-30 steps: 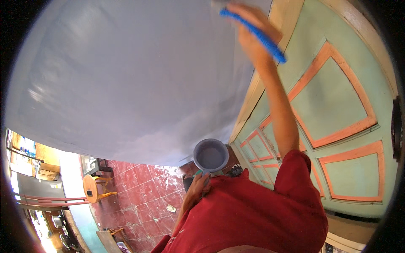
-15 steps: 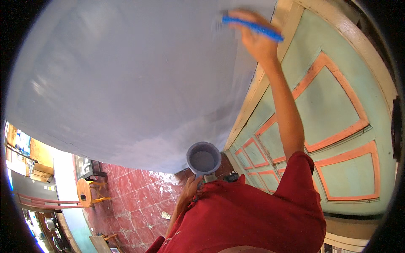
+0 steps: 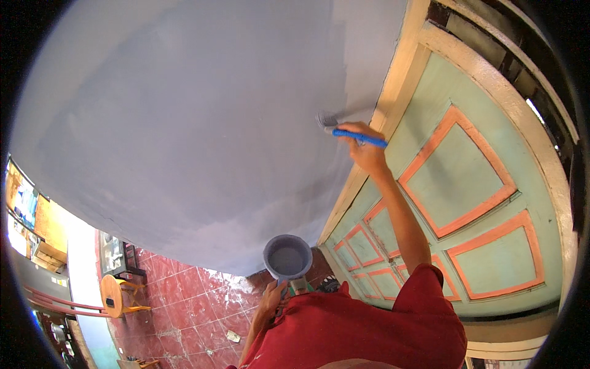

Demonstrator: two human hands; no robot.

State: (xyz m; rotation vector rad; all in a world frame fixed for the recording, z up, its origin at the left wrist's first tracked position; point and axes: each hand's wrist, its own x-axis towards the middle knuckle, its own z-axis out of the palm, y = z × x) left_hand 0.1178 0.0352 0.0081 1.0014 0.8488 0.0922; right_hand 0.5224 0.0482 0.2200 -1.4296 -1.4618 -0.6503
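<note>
My right hand [image 3: 367, 149] grips the blue handle of a paintbrush [image 3: 359, 136]. Its grey, paint-covered bristles are at the grey-painted wall [image 3: 233, 123], close to the cream door frame [image 3: 399, 80]; whether they touch the wall I cannot tell. Down by my body, my left hand [image 3: 271, 299] is closed on the handle of a round grey dipper [image 3: 268, 258], which has grey paint inside. The fingers of that hand are partly hidden. Around the brush, the wall has darker fresh-looking paint beside a paler strip along the frame.
A green door [image 3: 458, 175] with orange-trimmed panels stands to the right. Below lies a red tiled floor [image 3: 190, 307] with pale stains and a small scrap [image 3: 233, 336]. At the lower left are a round wooden stool [image 3: 112, 295] and a glass-fronted cabinet [image 3: 117, 253].
My right hand has come down along the wall with the paintbrush, from near the top edge. The dipper stays in my left hand, and the whole view has shifted slightly.
</note>
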